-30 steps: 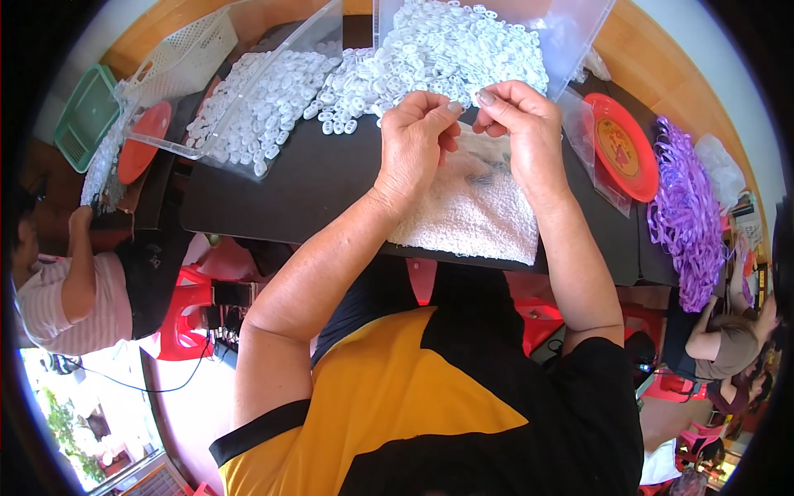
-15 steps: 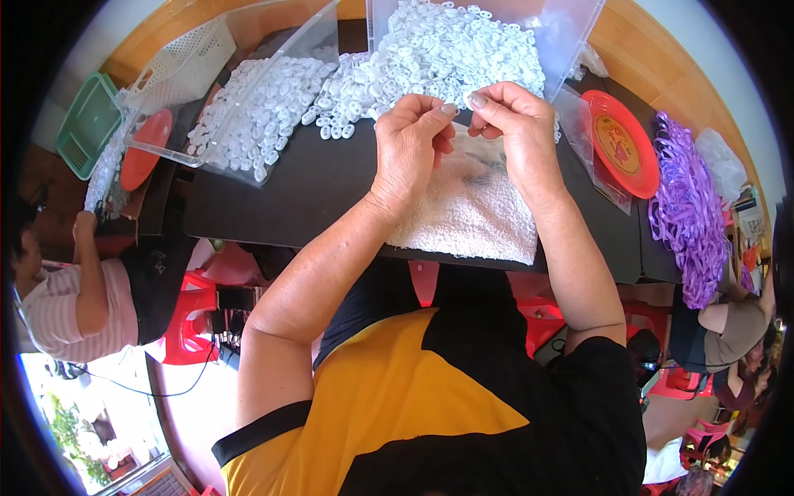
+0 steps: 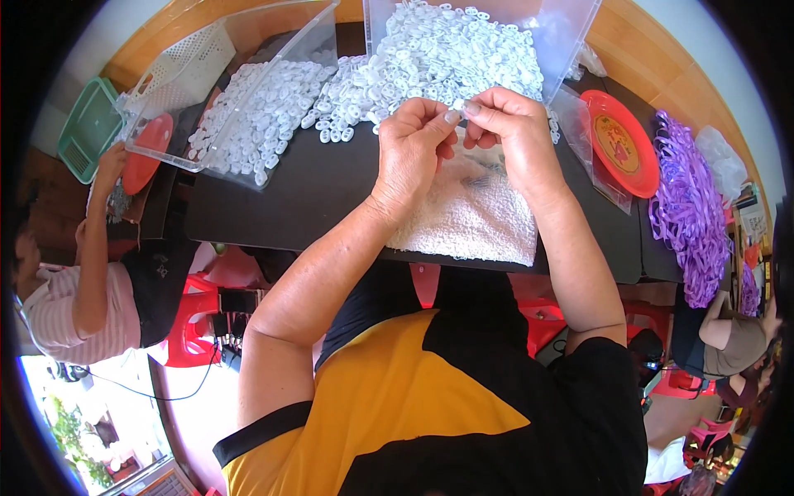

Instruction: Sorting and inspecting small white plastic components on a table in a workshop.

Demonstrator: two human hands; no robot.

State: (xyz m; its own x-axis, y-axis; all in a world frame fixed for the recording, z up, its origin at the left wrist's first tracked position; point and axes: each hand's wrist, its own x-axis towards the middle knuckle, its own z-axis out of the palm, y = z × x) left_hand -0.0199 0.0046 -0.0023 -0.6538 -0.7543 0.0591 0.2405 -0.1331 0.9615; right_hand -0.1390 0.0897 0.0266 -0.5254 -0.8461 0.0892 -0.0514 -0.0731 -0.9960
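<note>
Fingertips that stood slightly apart half a second ago have now come together: the left hand [image 3: 409,150] and the right hand [image 3: 523,136] meet over the far edge of the towel [image 3: 475,219], while well left of the towel a co-worker's hand [image 3: 112,161] shows newly raised. Both hands are closed in thumb-and-finger pinches, apparently on one small white piece [image 3: 459,105], though it is too covered to tell its shape or which hand grips it. Beyond the towel lies a heap of white pieces [image 3: 459,58], partly inside a clear box [image 3: 571,31]; right of the towel sit an orange plate [image 3: 648,161] and, farther out, purple ribbon [image 3: 688,219]. Handling so small a piece well probably calls for light thumb pressure, steady wrists and keeping it above the towel, where a drop would land softly.
</note>
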